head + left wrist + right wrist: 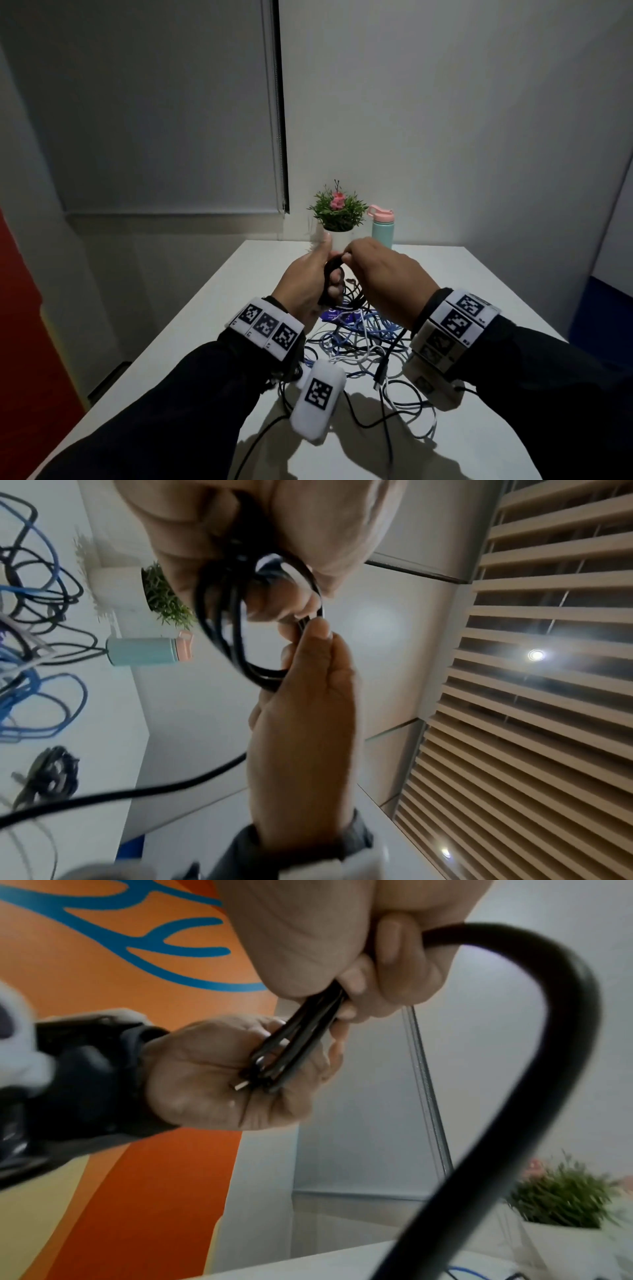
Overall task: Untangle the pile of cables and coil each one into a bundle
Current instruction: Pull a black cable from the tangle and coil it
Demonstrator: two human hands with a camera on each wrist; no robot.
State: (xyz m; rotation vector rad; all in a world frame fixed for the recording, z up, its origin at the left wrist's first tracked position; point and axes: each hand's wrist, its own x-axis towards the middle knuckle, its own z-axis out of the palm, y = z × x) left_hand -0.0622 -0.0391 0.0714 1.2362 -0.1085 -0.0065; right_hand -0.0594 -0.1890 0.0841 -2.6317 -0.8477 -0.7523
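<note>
While the tangled pile of cables (363, 346) sits on the near part of the white table (479, 291), black, blue and white cords all looped over each other, both hands are up above it working one black cable (330, 274). The left hand (310, 277) has its fingers curled round a few loops of that cable, thumb sticking up, and the metal plug end (241, 1086) lies across its palm. The right hand (383, 274) pinches the top of the loops between thumb and fingertips (320, 631), right against the left hand. The loose tail of the cable drops back toward the pile. Further back, at the wall, there's a potted plant (337, 212) and a mint bottle (382, 228) with a pink lid.
</note>
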